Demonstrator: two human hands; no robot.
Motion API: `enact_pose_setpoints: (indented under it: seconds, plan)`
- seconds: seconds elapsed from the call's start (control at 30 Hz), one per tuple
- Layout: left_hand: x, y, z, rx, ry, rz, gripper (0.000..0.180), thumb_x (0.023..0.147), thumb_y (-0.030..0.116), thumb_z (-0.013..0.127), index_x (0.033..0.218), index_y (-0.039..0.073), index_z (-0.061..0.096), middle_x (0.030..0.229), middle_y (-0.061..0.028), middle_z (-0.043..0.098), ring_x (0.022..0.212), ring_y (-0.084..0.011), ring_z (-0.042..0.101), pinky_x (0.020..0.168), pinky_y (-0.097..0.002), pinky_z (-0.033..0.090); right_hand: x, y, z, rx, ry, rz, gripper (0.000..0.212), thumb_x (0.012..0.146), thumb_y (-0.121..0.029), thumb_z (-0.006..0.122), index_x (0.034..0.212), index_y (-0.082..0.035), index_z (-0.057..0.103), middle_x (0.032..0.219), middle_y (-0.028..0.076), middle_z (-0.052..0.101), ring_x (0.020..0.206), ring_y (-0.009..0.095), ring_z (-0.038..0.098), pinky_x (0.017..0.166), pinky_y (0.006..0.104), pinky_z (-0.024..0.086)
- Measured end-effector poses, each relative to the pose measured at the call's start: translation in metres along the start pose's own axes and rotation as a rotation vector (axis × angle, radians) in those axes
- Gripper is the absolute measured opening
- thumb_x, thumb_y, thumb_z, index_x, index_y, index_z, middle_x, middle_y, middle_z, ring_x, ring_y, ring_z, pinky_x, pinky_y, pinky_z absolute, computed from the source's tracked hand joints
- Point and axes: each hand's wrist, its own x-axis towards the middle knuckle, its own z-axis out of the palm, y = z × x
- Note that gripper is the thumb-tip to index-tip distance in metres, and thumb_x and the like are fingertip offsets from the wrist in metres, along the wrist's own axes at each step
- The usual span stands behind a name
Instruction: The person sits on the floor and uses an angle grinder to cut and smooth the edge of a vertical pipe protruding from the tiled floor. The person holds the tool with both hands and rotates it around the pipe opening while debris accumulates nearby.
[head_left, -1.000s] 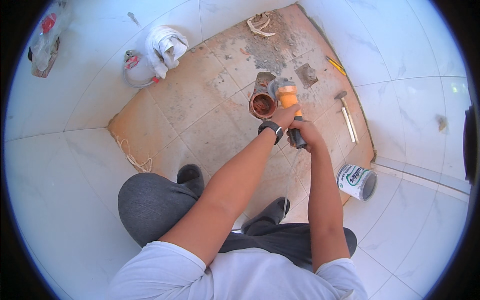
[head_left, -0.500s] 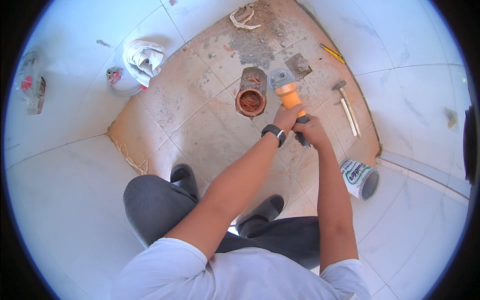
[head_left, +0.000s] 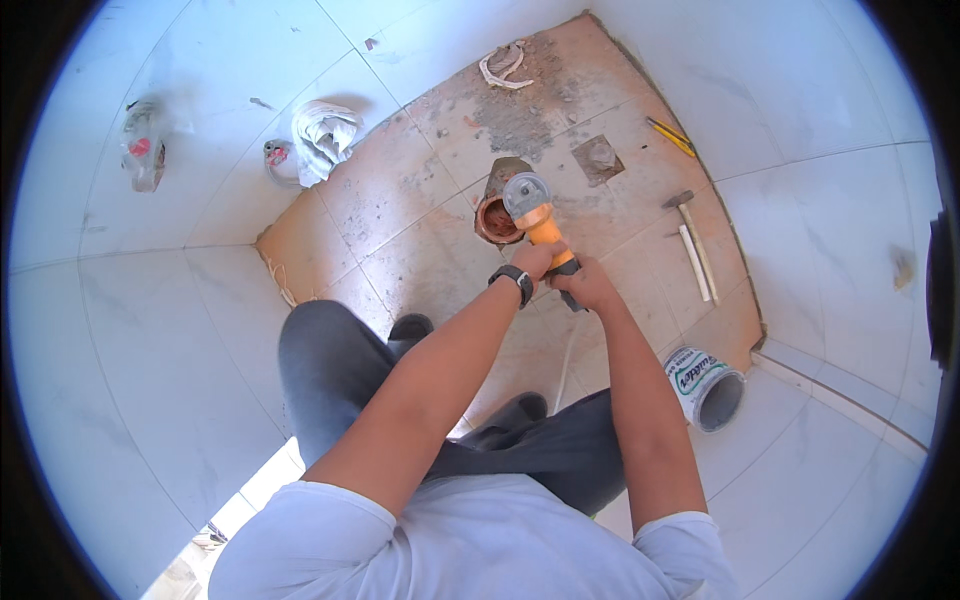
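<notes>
So there's one orange-and-black grinder [head_left: 542,224], two hands on it: left hand [head_left: 535,260] has its fingers wrapped around the body, right hand [head_left: 592,284] has them curled around the black rear end. The grinder's head is over the right edge of the one red pipe opening [head_left: 484,222] in the floor [head_left: 410,235]; can't tell if it's touching. Also one hammer [head_left: 697,232], one white stick [head_left: 694,263], one can [head_left: 704,388]. Grinder's head points away from the person, long axis slanting a bit left.
</notes>
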Motion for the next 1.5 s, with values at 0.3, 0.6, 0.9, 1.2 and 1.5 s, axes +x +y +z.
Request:
enact_pose_setpoints:
  seconds: [0.3, 0.6, 0.9, 1.2, 1.5]
  plan:
    - [0.027, 0.012, -0.006, 0.140, 0.049, -0.128, 0.051, 0.078, 0.013, 0.084, 0.122, -0.003, 0.062, 0.114, -0.0153, 0.071, 0.103, -0.0297, 0.071, 0.087, -0.0441, 0.056, 0.017, -0.018, 0.038, -0.389, 0.334, 0.121, 0.052, 0.065, -0.025, 0.085, 0.106, 0.003, 0.068, 0.097, 0.025, 0.074, 0.094, 0.038, 0.074, 0.082, 0.0438, 0.057]
    - [0.049, 0.031, -0.009, 0.325, 0.096, -0.127, 0.061, 0.068, 0.017, 0.084, 0.120, -0.008, 0.062, 0.117, -0.0237, 0.071, 0.108, -0.0365, 0.070, 0.095, -0.0412, 0.055, 0.028, -0.040, 0.067, -0.383, 0.563, 0.142, 0.054, 0.073, -0.035, 0.081, 0.108, 0.004, 0.067, 0.096, 0.029, 0.073, 0.096, 0.043, 0.072, 0.082, 0.0470, 0.056]
    - [0.043, 0.012, -0.010, 0.367, 0.064, -0.098, 0.055, 0.070, 0.014, 0.081, 0.117, -0.009, 0.062, 0.110, -0.0190, 0.072, 0.099, -0.0304, 0.073, 0.086, -0.0382, 0.057, 0.007, -0.038, 0.066, -0.408, 0.558, 0.106, 0.059, 0.070, -0.033, 0.086, 0.112, 0.003, 0.065, 0.094, 0.028, 0.073, 0.096, 0.042, 0.073, 0.082, 0.0466, 0.057]
    - [0.050, 0.036, -0.015, 0.299, 0.211, 0.227, 0.059, 0.077, 0.035, 0.086, 0.118, -0.003, 0.065, 0.111, -0.0133, 0.073, 0.098, -0.0239, 0.071, 0.085, -0.0370, 0.055, 0.042, -0.059, 0.033, -0.367, 0.341, 0.000, 0.053, 0.071, -0.031, 0.083, 0.107, 0.004, 0.064, 0.095, 0.027, 0.073, 0.095, 0.043, 0.072, 0.079, 0.0455, 0.057]
    - [0.037, 0.033, -0.025, 0.523, 0.388, 0.219, 0.067, 0.077, 0.051, 0.082, 0.119, 0.000, 0.070, 0.113, -0.0138, 0.073, 0.097, -0.0213, 0.071, 0.086, -0.0348, 0.055, 0.058, -0.047, 0.037, -0.363, 0.193, 0.003, 0.058, 0.074, -0.043, 0.083, 0.107, 0.002, 0.064, 0.101, 0.027, 0.072, 0.101, 0.042, 0.071, 0.084, 0.0504, 0.057]
